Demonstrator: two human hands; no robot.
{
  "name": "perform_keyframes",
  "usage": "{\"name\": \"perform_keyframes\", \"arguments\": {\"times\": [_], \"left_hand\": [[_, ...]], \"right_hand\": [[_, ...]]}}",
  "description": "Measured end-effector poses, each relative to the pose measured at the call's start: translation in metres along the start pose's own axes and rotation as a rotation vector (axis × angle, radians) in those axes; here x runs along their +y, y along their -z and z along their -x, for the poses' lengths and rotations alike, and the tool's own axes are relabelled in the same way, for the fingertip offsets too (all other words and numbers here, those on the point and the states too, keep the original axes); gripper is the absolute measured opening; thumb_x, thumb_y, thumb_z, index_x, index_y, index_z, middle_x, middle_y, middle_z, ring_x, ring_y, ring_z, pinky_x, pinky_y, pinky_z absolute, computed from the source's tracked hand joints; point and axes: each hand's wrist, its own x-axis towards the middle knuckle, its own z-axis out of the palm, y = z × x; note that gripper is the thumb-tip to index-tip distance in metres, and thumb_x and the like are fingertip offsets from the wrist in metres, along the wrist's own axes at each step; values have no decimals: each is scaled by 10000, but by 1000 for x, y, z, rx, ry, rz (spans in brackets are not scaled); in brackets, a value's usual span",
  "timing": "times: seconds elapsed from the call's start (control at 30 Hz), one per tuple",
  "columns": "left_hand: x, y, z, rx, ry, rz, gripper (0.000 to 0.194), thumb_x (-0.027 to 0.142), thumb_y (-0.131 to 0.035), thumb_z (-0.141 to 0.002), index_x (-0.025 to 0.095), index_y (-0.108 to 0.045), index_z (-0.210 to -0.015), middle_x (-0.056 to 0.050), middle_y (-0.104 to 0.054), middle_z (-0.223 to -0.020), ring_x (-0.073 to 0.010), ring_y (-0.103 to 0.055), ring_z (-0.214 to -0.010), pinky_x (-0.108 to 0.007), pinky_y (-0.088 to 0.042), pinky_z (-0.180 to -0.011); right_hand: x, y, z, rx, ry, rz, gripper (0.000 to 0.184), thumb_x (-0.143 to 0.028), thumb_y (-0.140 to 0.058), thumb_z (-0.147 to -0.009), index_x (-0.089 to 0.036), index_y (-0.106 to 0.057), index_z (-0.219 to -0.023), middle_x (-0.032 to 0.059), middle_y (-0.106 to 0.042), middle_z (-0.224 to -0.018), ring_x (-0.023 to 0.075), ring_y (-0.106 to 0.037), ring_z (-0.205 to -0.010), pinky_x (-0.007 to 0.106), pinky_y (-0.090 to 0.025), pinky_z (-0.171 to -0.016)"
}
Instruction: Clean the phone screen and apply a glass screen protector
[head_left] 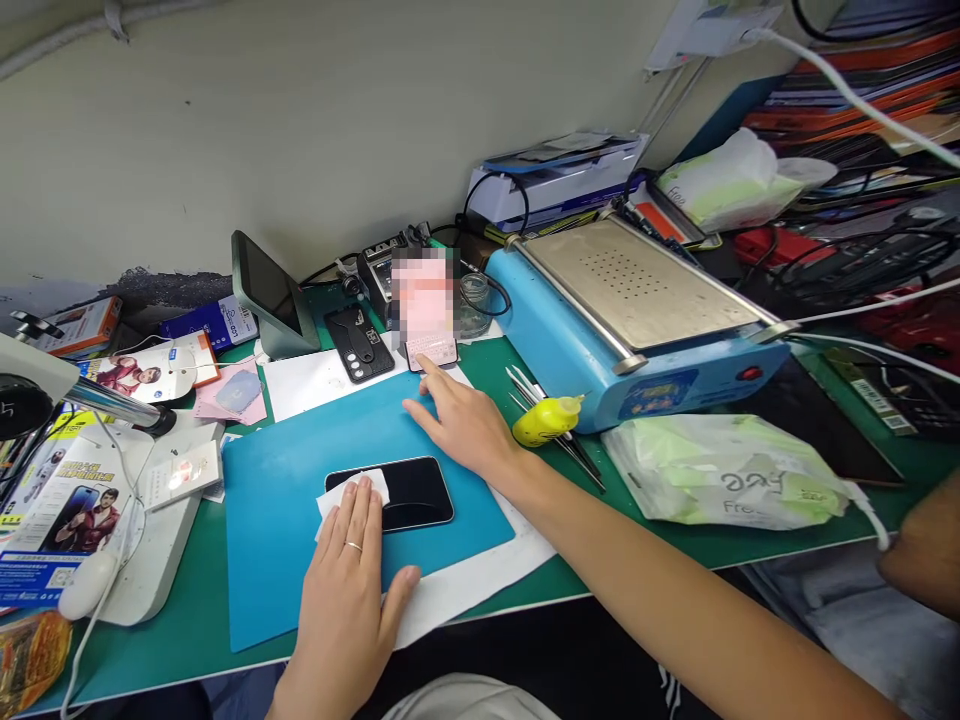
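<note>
My left hand (349, 570), with a ring on one finger, lies flat with its fingers stretched out. Its fingertips press a white wipe (375, 483) onto the left end of a black-screened phone (416, 493), which rests on a blue mat (277, 520). Farther back, my right hand (465, 415) reaches across the mat, its index finger and thumb apart. The index fingertip touches the lower screen of a second phone (439, 352), which shows a pink keyboard; its upper part is blurred out. A black phone case (358, 343) lies left of that phone.
To the right stand a blue machine with a metal plate (637, 285), a yellow squeeze bottle (547, 420), several tweezers (589, 462) and a wipes pack (727, 470). A grey-green display (274, 295) stands behind the mat. A microscope stand (142, 560) is on the left.
</note>
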Motion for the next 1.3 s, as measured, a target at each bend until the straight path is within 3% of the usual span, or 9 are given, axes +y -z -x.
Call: {"name": "perform_keyframes", "arguments": {"times": [0.23,0.57,0.77,0.9,1.3], "left_hand": [[6,-1,7,5,-13,8,793,452,-414,-1091,161,22,-1686,-157,-338,-1686,-319,-359,-1557,-512,-514,-1150],[22,-1,-3,-50,-56,37,856,482,-416,-1087,134,103,-1673,-181,-295,-1690,-350,-325,-1564,-557,-487,-1169],[21,0,-5,-64,-84,37,833,490,-386,-1096,137,101,-1672,-166,-298,-1691,-336,-334,-1561,-549,-505,-1160],[17,1,-5,-69,-23,35,841,499,-394,-1093,159,112,-1672,-172,-294,-1695,-343,-325,-1564,-566,-504,-1155],[17,-3,-10,-15,11,15,880,513,-408,-1084,140,136,-1667,-210,-293,-1693,-374,-324,-1565,-592,-469,-1172]], "right_hand": [[-2,-4,-3,-16,19,-28,270,-407,-471,-1038,-196,-617,-1122,142,-621,-1470,274,-733,-1048,406,-605,-825],[5,2,-8,135,-174,-43,326,-423,-471,-1011,-181,-607,-1183,179,-641,-1411,344,-674,-1220,447,-607,-823],[5,4,-8,152,-182,-86,388,-436,-491,-1003,-184,-604,-1277,146,-707,-1271,330,-697,-1156,444,-596,-840],[4,5,-1,166,-176,-111,424,-464,-491,-1009,-185,-598,-1309,125,-727,-1207,324,-698,-1150,433,-584,-850],[6,6,-4,167,-210,-130,450,-483,-501,-1006,-185,-593,-1330,115,-736,-1151,303,-730,-976,430,-572,-807]]}}
